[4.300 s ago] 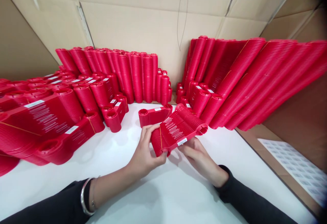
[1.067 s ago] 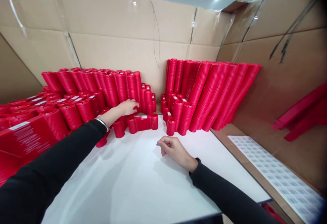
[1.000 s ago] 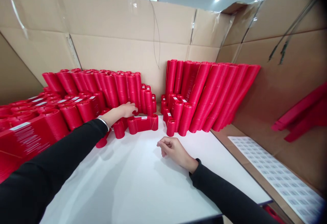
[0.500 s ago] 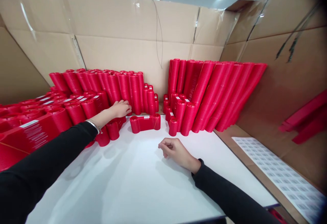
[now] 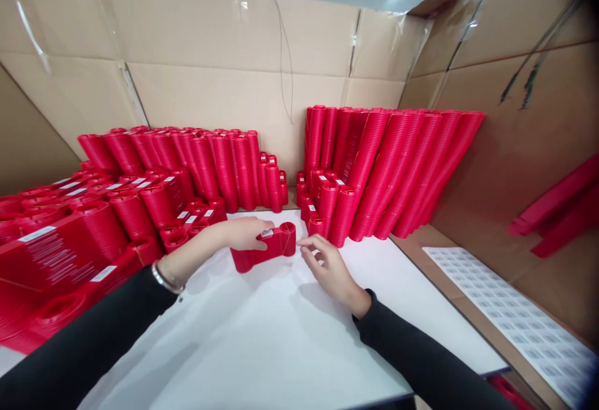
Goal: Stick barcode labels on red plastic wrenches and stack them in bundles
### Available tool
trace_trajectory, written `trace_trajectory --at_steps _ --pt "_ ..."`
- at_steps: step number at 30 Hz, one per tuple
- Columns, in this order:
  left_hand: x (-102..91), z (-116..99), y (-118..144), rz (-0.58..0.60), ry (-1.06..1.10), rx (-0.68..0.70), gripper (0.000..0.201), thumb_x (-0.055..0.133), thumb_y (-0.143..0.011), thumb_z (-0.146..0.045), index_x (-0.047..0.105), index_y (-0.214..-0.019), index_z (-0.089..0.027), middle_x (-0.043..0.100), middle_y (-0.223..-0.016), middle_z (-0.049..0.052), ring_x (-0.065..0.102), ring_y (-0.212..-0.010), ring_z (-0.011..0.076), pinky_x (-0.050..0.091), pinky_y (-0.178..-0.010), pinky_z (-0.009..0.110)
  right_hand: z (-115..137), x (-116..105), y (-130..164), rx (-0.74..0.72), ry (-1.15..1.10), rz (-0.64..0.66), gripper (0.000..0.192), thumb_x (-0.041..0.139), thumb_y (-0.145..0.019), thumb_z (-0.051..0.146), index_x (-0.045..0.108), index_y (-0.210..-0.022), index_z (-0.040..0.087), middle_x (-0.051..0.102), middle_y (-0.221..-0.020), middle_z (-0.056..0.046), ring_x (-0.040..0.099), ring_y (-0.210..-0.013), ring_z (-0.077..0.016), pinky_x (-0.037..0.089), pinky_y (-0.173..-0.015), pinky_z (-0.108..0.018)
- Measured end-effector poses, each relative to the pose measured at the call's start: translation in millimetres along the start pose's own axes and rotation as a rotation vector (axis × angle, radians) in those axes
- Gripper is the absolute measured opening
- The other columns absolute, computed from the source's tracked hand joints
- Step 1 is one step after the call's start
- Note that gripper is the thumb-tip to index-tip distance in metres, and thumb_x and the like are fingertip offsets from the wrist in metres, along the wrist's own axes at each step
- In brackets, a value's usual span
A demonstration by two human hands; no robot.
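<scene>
My left hand (image 5: 250, 233) is closed over the top of a red strip bundle (image 5: 277, 244), which has a round, ribbed tube-like end at each side. A thin band runs round the bundle near its right end, and a small white label shows beside my fingers. The bundle is tilted over the white table; I cannot tell whether it touches the surface. Just right of it is my right hand (image 5: 330, 269), fingers half curled, thumb and forefinger slightly apart, with nothing visible in them. Its fingertips almost reach the bundle's right end.
Red bundles (image 5: 135, 210) crowd the left side, several with white labels. Tall red stacks (image 5: 397, 173) lean at the back right. A sheet of printed labels (image 5: 505, 310) lies along the right edge of the white table (image 5: 243, 347). Cardboard walls (image 5: 210, 54) enclose the back and sides.
My left hand has moved from the left pile onto the middle bundle, which now sits nearer and tilted. My right hand has risen slightly toward its end, its fingers loosening.
</scene>
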State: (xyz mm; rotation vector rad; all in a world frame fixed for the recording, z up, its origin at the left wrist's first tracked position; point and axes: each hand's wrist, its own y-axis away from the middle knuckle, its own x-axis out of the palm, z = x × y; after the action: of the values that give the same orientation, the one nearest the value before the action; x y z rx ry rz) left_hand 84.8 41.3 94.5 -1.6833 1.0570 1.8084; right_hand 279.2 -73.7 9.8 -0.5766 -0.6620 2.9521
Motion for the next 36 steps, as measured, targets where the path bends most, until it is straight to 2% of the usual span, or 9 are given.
trace_trajectory --at_steps 3,5,12,18,20,23,27,31,36 --pt "2.6 -17.1 17.4 0.037 0.007 -0.017 0.031 0.052 -0.078 -0.038 0.058 -0.103 -0.022 0.066 -0.085 0.006 0.064 -0.075 0.0232 0.045 -0.059 0.027 8.3 -2.9 -0.1 -0.096 0.083 -0.066 0.017 0.048 -0.091 0.03 0.061 -0.099 0.02 0.053 -0.097 -0.006 0.057 -0.087 -0.0175 0.047 -0.062 -0.025" --pt "6.2 -27.7 22.6 0.045 0.028 -0.01 0.031 0.051 -0.077 -0.041 0.057 -0.102 -0.022 0.065 -0.085 0.006 0.064 -0.075 0.0236 0.046 -0.061 0.029 11.6 -3.3 0.6 -0.136 0.139 -0.057 0.017 0.048 -0.092 0.029 0.061 -0.1 0.02 0.052 -0.099 -0.007 0.057 -0.086 -0.0171 0.048 -0.062 -0.025" --pt "18.2 -48.1 19.2 0.055 0.121 0.036 0.034 0.049 -0.077 -0.042 0.054 -0.105 -0.023 0.067 -0.091 0.008 0.065 -0.077 0.0257 0.048 -0.062 0.031 14.5 -4.0 1.4 -0.108 0.297 -0.03 0.017 0.045 -0.094 0.028 0.059 -0.09 0.019 0.054 -0.095 -0.007 0.057 -0.084 -0.0182 0.048 -0.063 -0.028" --pt "20.1 -54.6 19.4 0.054 0.083 0.092 0.039 0.044 -0.08 -0.041 0.051 -0.11 -0.018 0.068 -0.096 0.013 0.066 -0.083 0.0299 0.049 -0.066 0.035 27.4 -8.1 -2.0 -0.037 0.508 0.0 0.027 0.048 -0.092 0.033 0.065 -0.077 0.019 0.056 -0.111 -0.01 0.052 -0.107 -0.0265 0.043 -0.088 -0.04" --pt "20.1 -56.8 19.8 0.064 0.073 0.105 0.039 0.044 -0.08 -0.04 0.051 -0.111 -0.017 0.068 -0.095 0.013 0.066 -0.082 0.0295 0.049 -0.065 0.035 29.2 -8.0 -3.9 0.029 0.419 0.009 0.03 0.05 -0.089 0.034 0.064 -0.068 0.018 0.055 -0.113 -0.011 0.051 -0.11 -0.0271 0.04 -0.093 -0.041" --pt "19.7 -58.5 20.8 0.077 0.073 0.11 0.037 0.045 -0.08 -0.039 0.051 -0.11 -0.018 0.068 -0.095 0.012 0.066 -0.083 0.0292 0.049 -0.065 0.034 26.7 -7.6 -7.2 0.181 0.089 -0.037 0.027 0.059 -0.081 0.037 0.063 -0.064 0.017 0.055 -0.112 -0.011 0.053 -0.108 -0.026 0.04 -0.093 -0.038" --pt "19.4 -57.3 22.0 0.085 0.091 0.119 0.037 0.046 -0.079 -0.037 0.051 -0.111 -0.02 0.068 -0.096 0.012 0.066 -0.082 0.0291 0.048 -0.064 0.034 16.8 -9.8 -9.8 0.365 -0.383 -0.15 0.025 0.062 -0.075 0.044 0.059 -0.069 0.019 0.06 -0.089 -0.005 0.058 -0.087 -0.0206 0.045 -0.081 -0.033" --pt "19.1 -54.8 22.0 0.086 0.089 0.125 0.037 0.047 -0.078 -0.036 0.051 -0.111 -0.019 0.068 -0.094 0.012 0.066 -0.08 0.0292 0.046 -0.06 0.032 4.6 -14.5 -8.8 0.408 -0.402 -0.156 0.031 0.053 -0.079 0.049 0.049 -0.066 0.021 0.054 -0.069 -0.002 0.056 -0.068 -0.0171 0.047 -0.07 -0.031" --pt "17.6 -50.1 21.1 0.07 0.091 0.136 0.031 0.047 -0.078 -0.035 0.053 -0.104 -0.02 0.069 -0.09 0.01 0.066 -0.076 0.0266 0.046 -0.058 0.03 -4.3 -15.3 -4.5 0.421 -0.231 -0.019 0.033 0.053 -0.081 0.049 0.053 -0.069 0.018 0.054 -0.066 -0.001 0.051 -0.059 -0.0149 0.042 -0.058 -0.028"
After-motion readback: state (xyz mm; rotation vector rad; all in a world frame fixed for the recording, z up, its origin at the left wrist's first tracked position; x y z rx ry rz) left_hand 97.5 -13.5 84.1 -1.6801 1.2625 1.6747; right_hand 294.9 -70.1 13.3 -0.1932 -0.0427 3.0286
